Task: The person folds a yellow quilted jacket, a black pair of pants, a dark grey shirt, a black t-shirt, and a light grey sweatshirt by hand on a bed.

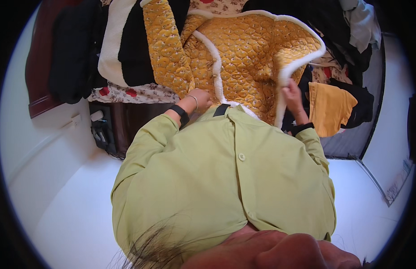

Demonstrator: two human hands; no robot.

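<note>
Shirt: one, light green (185, 179), worn by the person and filling the lower middle.
Jacket: one, yellow and quilted with white fleecy trim (248, 49), lying spread beyond the shirt, partly over floral cloth (154, 94). Its one clearly visible sleeve (165, 45) has its long axis running away from the person, slightly leftward, cuff at the upper picture edge. The shirt hides part of the near edge; which end is the collar is hard to make out.
Striped garment: one, black and white (116, 42), left of the sleeve, cut off above.
Folded cloth: one, mustard yellow (331, 110), near the right hand, over black cloth (362, 105).
Hands: two. The right hand (292, 96), slightly blurred, pinches the white trim. The left hand (201, 99) rests on the jacket's near part, fingers bent; I cannot tell whether they grip.
Wristbands: two, black, one per wrist (183, 116).
Bracelet: one, thin, on the left wrist (194, 101).
</note>
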